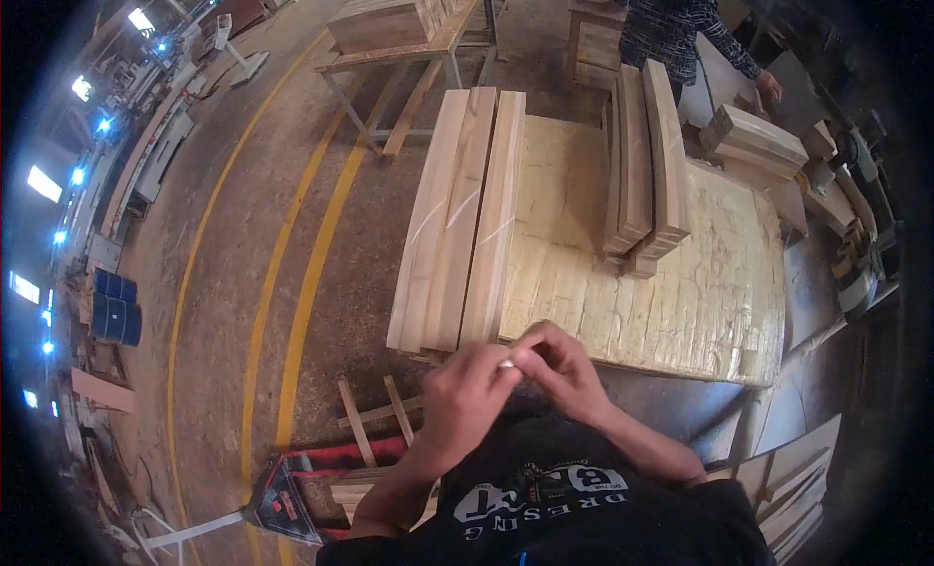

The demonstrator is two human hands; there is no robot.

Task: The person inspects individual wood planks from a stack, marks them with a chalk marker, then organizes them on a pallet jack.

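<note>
My left hand (462, 396) and my right hand (564, 376) meet in front of my chest, fingers closed and pinched together. Between their fingertips a small white piece (507, 364) shows, possibly chalk; most of it is hidden. Just beyond my hands lie long wooden boards (455, 216) side by side on the left of a wrapped, yellowish worktop (574, 303). Pale slanting lines cross their top faces. Farther right on the same top stands a stack of slightly curved wooden pieces (647, 167).
A person (671, 26) stands behind the worktop, one hand near more wooden blocks (754, 143). At the back left is a metal-legged table (394, 55) with stacked wood. Beside me on the left sits a red and black pallet jack (282, 503). Yellow lines mark the floor (263, 323).
</note>
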